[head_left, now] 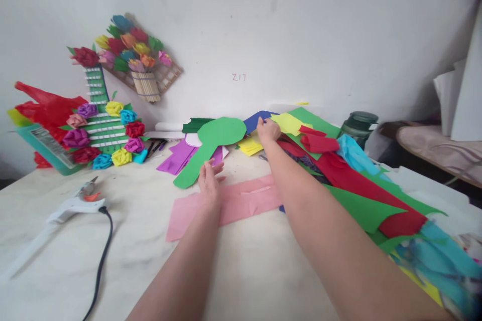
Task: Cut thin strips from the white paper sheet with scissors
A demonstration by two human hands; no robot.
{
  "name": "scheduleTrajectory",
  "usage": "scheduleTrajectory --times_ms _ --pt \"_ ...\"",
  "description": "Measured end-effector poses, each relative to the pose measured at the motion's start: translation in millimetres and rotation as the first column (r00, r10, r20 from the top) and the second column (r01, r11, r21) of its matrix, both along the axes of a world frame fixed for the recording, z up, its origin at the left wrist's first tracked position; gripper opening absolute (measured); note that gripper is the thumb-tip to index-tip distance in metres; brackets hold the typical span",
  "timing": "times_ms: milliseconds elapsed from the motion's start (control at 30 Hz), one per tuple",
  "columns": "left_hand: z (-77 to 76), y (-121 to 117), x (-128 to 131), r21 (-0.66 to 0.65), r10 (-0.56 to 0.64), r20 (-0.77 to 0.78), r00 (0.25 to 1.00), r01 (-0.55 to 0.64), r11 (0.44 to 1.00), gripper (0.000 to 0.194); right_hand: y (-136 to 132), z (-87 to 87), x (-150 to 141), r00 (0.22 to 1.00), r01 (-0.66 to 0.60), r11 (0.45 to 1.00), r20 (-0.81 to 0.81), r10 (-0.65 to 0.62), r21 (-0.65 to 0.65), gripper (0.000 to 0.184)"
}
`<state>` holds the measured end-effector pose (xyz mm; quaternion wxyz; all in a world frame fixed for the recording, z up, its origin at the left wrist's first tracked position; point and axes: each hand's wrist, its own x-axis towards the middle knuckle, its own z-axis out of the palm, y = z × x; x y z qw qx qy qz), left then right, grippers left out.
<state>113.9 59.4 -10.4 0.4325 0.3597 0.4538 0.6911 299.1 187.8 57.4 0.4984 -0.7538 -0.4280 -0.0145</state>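
A green cutout [222, 132] with a round head and a long stem lies toward the back of the table. Close to its stem is my left hand [211, 180], its fingers spread and nothing held in them. Under my left wrist stretches a strip of pink crepe paper [244, 199]. My right hand [268, 130] reaches to the back pile, fingers curled together between a blue sheet [258, 121] and yellow paper [289, 124]. What its fingertips grip, if anything, is hidden. Purple paper [176, 156] lies left of the green stem.
A white glue gun [77, 206] with a black cord rests at left. Behind it stands a guitar-shaped craft [107, 133] with paper flowers. Red cloth-like paper [350, 180] and green sheets cover the right side. A dark jar [357, 128] stands at back right.
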Motion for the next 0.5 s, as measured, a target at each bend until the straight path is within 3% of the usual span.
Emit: scheduleTrajectory --times_ms 133,300,433,500 --pt "0.0 1 0 0.003 -0.015 0.004 1.000 0.015 1.000 0.047 1 -7.7 -4 0.939 0.099 0.994 -0.336 -0.077 0.051 0.013" --pt "1.5 2 0 -0.018 -0.017 0.014 1.000 0.017 1.000 0.047 7 -24.1 -8 0.831 0.165 0.985 -0.544 -0.114 0.046 0.028" --pt "1.7 2 1 -0.026 -0.023 0.007 1.000 0.023 0.999 0.046 14 -33.1 -6 0.632 0.099 0.991 -0.775 0.006 0.088 0.030" --pt "1.6 2 1 -0.030 -0.023 0.004 1.000 0.024 0.999 0.046 18 -34.3 -1 0.571 0.051 0.994 -0.820 0.050 0.096 0.030"
